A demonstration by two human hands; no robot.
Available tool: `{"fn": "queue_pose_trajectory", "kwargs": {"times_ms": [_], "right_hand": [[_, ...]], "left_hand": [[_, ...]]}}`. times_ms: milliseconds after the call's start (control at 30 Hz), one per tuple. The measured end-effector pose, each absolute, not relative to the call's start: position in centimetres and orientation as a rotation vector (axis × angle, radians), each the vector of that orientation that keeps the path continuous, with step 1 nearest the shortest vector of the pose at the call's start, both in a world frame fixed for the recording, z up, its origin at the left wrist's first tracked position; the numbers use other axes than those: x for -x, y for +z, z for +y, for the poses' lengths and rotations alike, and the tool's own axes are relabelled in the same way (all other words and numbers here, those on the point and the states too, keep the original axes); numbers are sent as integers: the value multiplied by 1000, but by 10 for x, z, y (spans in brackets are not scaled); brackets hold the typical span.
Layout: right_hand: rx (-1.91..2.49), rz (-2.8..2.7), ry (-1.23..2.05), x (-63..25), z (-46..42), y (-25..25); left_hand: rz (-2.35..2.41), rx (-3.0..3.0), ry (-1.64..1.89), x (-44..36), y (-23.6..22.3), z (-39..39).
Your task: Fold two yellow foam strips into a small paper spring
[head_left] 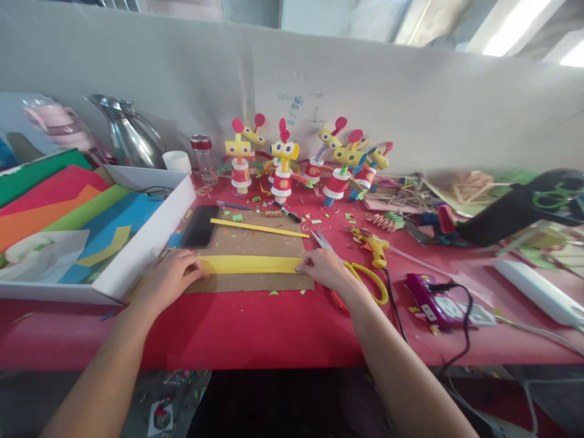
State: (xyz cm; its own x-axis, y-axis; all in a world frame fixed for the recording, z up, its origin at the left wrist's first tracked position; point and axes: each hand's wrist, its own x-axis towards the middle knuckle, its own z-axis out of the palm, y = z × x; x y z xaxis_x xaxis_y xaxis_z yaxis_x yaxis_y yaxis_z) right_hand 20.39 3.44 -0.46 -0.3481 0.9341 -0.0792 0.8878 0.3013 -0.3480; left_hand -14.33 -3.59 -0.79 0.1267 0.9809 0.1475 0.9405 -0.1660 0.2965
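Note:
A wide yellow paper strip (pixel 250 265) stretches sideways between my hands, over a brown cardboard sheet (pixel 255 283). My left hand (pixel 176 274) pinches its left end, fingers closed. At the strip's right end, my right hand (pixel 322 266) is closed on it between thumb and fingers. Beyond it lies a narrow yellow strip (pixel 260 227), slanting across the cardboard. Scissors with yellow handles (pixel 381 285) rest partly under my right hand and forearm, blades pointing away. A dark phone (pixel 199 226) lies just past my left hand.
A white box (pixel 150 240) of coloured sheets stands left. Several paper robot figures (pixel 283 176) line the back. To the right are a yellow glue gun (pixel 375 249), a purple power strip (pixel 435 301) with cables, and a black holder (pixel 515 207). A steel jug (pixel 132 137) stands back left.

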Motion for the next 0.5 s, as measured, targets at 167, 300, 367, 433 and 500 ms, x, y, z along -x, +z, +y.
{"fn": "queue_pose_trajectory", "kwargs": {"times_ms": [167,300,367,433,500], "right_hand": [[1515,-2437,456,-210,20,-4],[1284,-2463,323,-210,12,-5],[1268,-2465,322,-207,11,-6],[1314,-2447,351,-204,13,-7],[1382,-2426,405,-202,17,-9]], "left_hand": [[1783,-2338,504,156,-7,-40],[1875,-2395,448,153,-7,-41],[1918,-2425,387,150,-6,-40],[1919,-2426,336,147,-4,-37],[1906,-2402,301,147,-3,-34]]}}
